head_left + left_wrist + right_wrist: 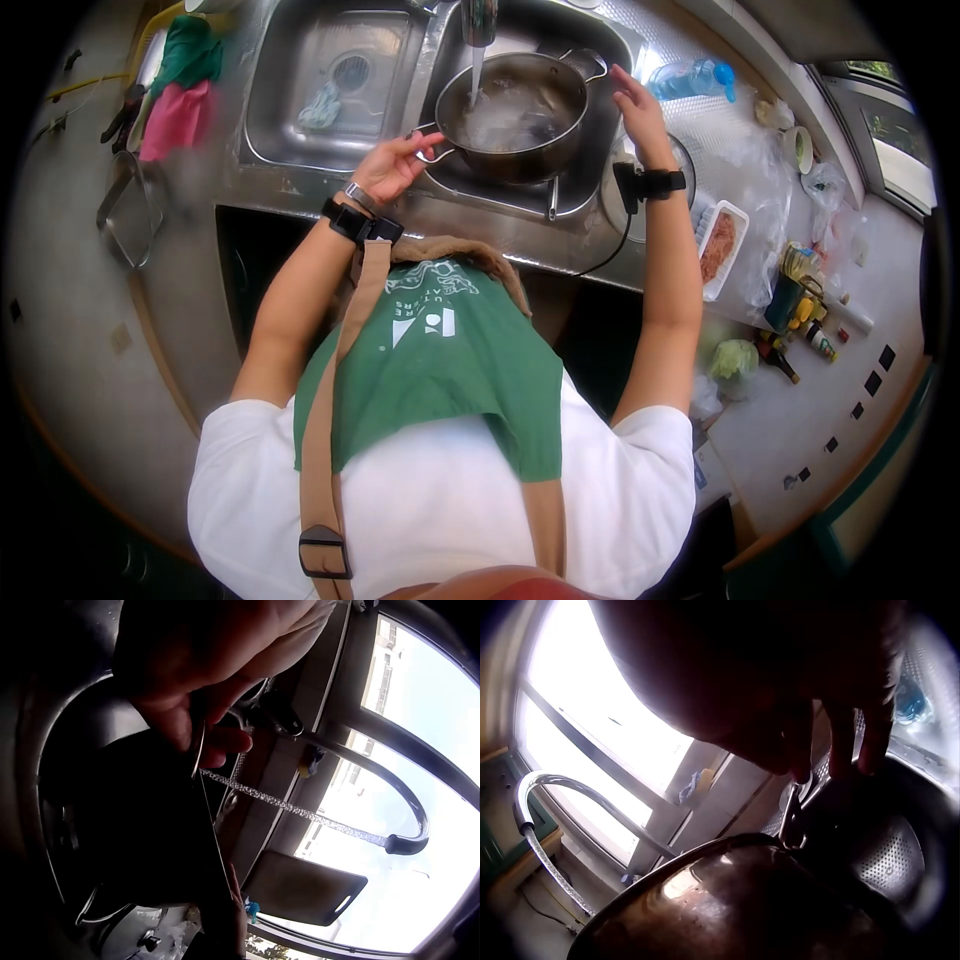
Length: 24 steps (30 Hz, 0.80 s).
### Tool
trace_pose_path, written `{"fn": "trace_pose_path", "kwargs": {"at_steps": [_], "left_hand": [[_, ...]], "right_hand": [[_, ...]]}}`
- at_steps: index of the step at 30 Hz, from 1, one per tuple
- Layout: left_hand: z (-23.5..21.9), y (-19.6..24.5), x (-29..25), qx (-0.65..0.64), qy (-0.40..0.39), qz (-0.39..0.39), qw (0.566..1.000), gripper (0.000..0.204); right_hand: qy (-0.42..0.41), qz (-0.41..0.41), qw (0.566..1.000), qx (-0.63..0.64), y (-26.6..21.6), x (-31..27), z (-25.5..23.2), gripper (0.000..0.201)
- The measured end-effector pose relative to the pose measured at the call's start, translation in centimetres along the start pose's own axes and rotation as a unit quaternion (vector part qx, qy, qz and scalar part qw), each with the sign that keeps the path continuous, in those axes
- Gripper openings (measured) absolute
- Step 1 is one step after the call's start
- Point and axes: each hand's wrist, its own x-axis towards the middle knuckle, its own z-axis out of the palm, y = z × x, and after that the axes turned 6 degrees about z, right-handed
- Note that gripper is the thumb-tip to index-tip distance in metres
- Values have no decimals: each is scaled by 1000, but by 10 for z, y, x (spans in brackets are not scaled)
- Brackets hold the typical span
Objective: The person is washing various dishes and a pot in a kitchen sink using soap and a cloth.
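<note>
A two-handled metal pot (520, 166) sits over the right sink basin (460, 190), with water inside. Into it falls a stream of water (476, 75) from the tap (479, 22). My left hand (390, 168) pinches the wire loop handle on the pot's left side between thumb and fingers, as the left wrist view also shows. On the far right, my right hand (640, 118) has its fingers stretched out beside the other loop handle (590, 66). In the right wrist view, one fingertip is right at that handle (792, 817).
The left basin (290, 75) holds a crumpled pale cloth (321, 106). Right of the sink lie a blue-capped bottle (690, 80), plastic wrap and a white tray (737, 213) of raw meat. A perforated metal strainer (891, 855) is below the pot's handle.
</note>
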Motion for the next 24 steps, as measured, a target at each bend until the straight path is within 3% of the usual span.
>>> {"fn": "trace_pose_path", "kwargs": {"at_steps": [2, 3, 5, 6, 7, 9, 10, 11, 13, 14, 19, 21, 22, 24], "left_hand": [[-5, -2, 0, -103, -12, -71, 992, 13], [-6, -5, -1, -107, -11, -70, 992, 13], [-5, -12, -4, -216, 2, -166, 962, 26], [-7, -17, -2, -269, -29, -204, 941, 30], [-8, -23, 0, -273, -30, -200, 940, 30], [-8, -30, 3, -398, -120, -337, 845, 33], [-4, -33, 3, -315, -51, -309, 896, 36], [-3, -37, 3, -319, -52, -306, 895, 36], [-1, -46, 1, -346, -75, -378, 855, 38], [2, -51, 0, -380, -49, -406, 829, 39], [3, -73, 2, -325, -40, -396, 858, 37], [6, -74, 4, -454, -90, -485, 742, 37], [9, -72, 3, -455, -90, -485, 742, 37], [14, -66, 3, -403, -72, -461, 787, 34]], "right_hand": [[-10, -5, 1000, -19, -20, -1, -3, 36], [-18, -11, 999, -39, -33, -1, -6, 35], [-40, -9, 999, -20, -54, -1, -9, 32], [-67, -19, 998, -6, -63, 1, -11, 31], [-93, -29, 995, 9, -71, 4, -12, 31], [-122, -46, 991, -41, -87, 8, -22, 30], [-144, -60, 984, -88, -95, 9, -26, 29], [-149, -62, 983, -90, -103, 7, -28, 29], [-144, -30, 989, -26, -119, 0, -33, 29], [-139, -27, 990, -26, -124, -3, -36, 29], [-104, -21, 994, -21, -133, -24, -42, 30], [-77, -7, 997, -18, -132, -33, -43, 31], [-68, -10, 998, -10, -130, -38, -44, 31], [-43, 10, 999, 1, -124, -49, -48, 31]]}}
